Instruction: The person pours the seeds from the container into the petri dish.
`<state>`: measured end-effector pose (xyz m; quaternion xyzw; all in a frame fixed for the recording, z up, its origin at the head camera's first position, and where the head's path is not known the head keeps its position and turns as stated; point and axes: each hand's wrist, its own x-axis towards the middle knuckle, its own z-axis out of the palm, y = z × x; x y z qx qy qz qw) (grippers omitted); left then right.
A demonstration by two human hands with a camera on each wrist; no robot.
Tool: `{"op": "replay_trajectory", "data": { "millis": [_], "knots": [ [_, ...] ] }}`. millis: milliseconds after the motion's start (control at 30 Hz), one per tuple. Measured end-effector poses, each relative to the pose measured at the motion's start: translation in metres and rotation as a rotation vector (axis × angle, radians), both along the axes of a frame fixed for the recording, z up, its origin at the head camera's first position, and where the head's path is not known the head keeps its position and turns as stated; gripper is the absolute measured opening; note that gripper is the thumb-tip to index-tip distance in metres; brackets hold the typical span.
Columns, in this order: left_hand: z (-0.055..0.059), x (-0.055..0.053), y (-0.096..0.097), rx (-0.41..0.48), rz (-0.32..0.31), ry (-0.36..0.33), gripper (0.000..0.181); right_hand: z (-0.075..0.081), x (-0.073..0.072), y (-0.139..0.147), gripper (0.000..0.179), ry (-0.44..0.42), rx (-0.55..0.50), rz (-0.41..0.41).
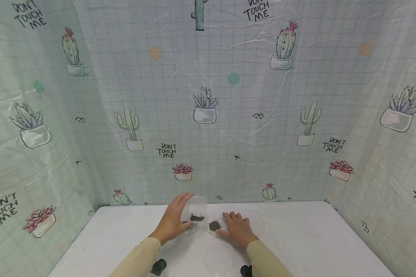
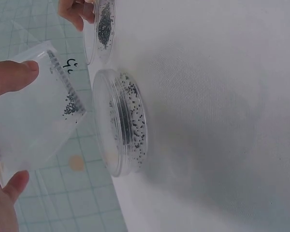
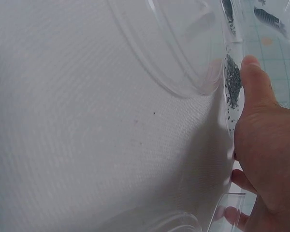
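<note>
My left hand [image 1: 174, 218] holds a clear plastic bag [image 2: 34, 113] tilted, its fingers and thumb spread across it. Black granules [image 2: 70, 104] gather along the bag's lower edge, in its corner. Below that hand a round clear petri dish [image 2: 140, 130] rests on the table, black granules scattered inside. To its right is a second petri dish [image 1: 209, 230] with a dark heap of granules [image 1: 214, 225] in the middle. My right hand [image 1: 238, 229] grips this second dish at its right side, thumb at the near rim and fingers farther back.
A clear round dish or lid [image 1: 257, 224] lies right of my right hand, partly behind it. Another clear round piece [image 1: 219, 261] lies nearer on the white table [image 1: 305, 238]. A cactus-printed curtain [image 1: 204, 154] stands behind the table's far edge.
</note>
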<state>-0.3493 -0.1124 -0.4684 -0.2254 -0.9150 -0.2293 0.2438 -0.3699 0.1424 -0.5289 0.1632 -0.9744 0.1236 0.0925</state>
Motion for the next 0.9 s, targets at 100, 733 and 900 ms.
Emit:
{"op": "replay_trajectory", "data": {
  "millis": [100,733,900],
  "knots": [
    [-0.001,0.000,-0.001,0.007,0.010,-0.012,0.099,-0.001,-0.002,0.000,0.074,0.005,0.002,0.000],
    [0.000,0.002,-0.023,0.108,0.046,-0.040,0.093,0.002,0.000,0.000,0.073,-0.006,-0.018,0.001],
    [0.001,0.003,-0.031,0.143,0.060,-0.059,0.093,0.001,0.001,0.000,0.074,-0.003,-0.022,0.007]
  ]
}}
